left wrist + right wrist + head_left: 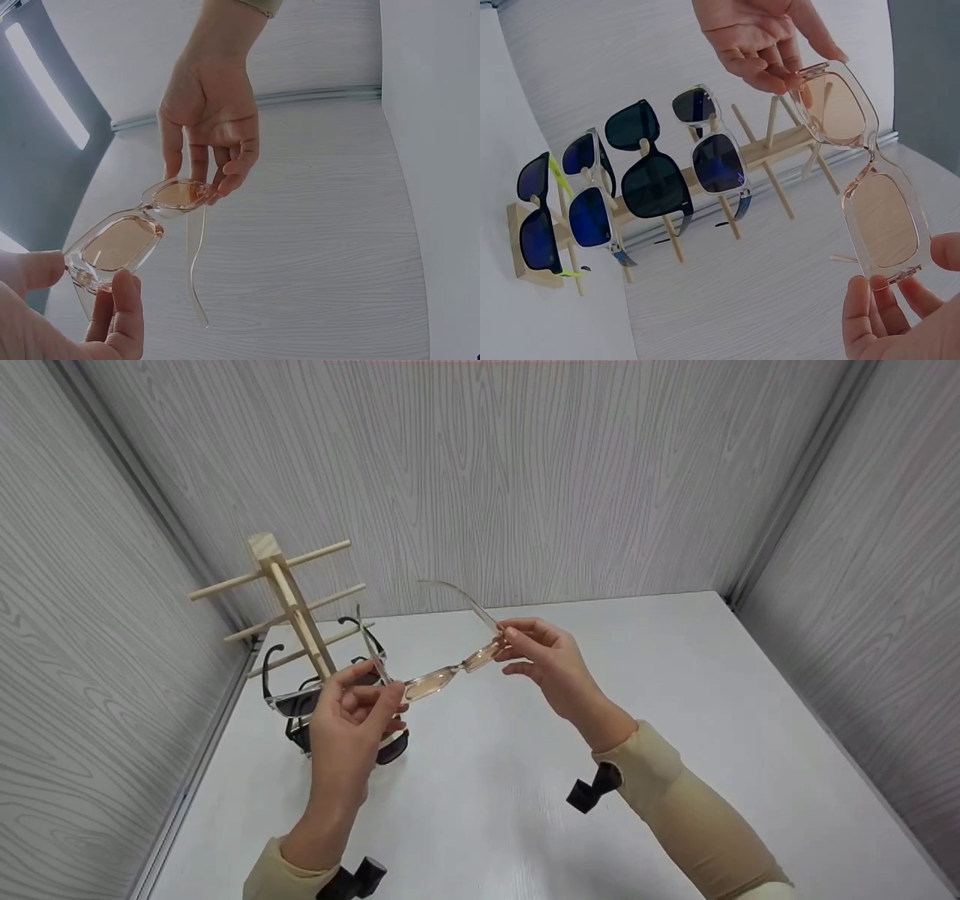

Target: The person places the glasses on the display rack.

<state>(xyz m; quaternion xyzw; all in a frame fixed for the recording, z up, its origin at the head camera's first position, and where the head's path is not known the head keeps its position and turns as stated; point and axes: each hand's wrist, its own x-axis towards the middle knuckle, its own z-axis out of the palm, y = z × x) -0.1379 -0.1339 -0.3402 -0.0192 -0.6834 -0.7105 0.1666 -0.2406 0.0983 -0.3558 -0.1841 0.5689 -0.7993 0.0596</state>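
Both hands hold a pair of sunglasses [429, 683] with a clear frame and peach-tinted lenses, raised above the white table. The left hand [345, 724] pinches one end of the frame by the hinge, and the right hand [555, 667] pinches the other. Both temples are unfolded and point away from the person. In the left wrist view the lenses of the sunglasses [120, 241] face the camera, thumb and fingers of the left hand [90, 322] at the near corner. The right wrist view shows the sunglasses [883, 217] in front of the rack's upper pegs.
A wooden display rack [289, 592] with paired pegs stands at the left of the table [637, 697]. Its upper pegs are bare; several dark-lensed sunglasses [656, 184] hang on the lower ones. Wood-grain panels [525, 472] enclose the table at the back and sides.
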